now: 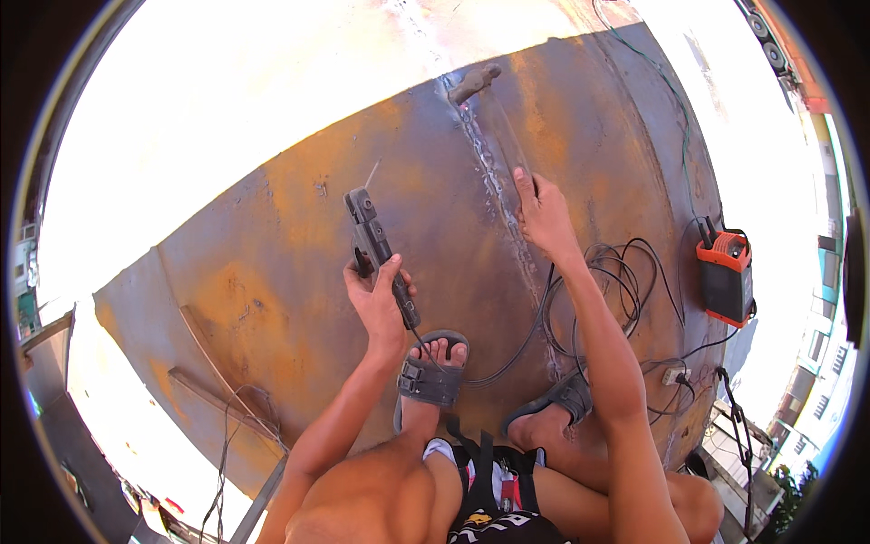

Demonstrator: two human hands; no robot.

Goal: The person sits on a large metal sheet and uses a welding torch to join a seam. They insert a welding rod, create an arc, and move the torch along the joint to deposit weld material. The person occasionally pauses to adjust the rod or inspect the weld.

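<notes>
My left hand (377, 295) is closed round a black welding electrode holder (370, 231), with a short, thin electrode (372, 173) sticking up from its jaw. Its cable runs down past my sandal. In my right hand (546, 216) is the handle of a hammer, its grey metal head (474, 83) over the far end of a weld seam (488, 163). Whether the head touches the metal I cannot tell. The bead runs across a rusty, curved steel plate (417, 136), rough and silvery along its length. My sandalled feet rest on the same plate.
An orange and black welding machine (725, 279) stands at the right. Coiled black cables (625, 281) lie beside my right forearm, near a small socket block (675, 375). A chain (741, 426) hangs at the lower right. Wooden strips (213, 399) and wires lie at the lower left, near the plate's edge.
</notes>
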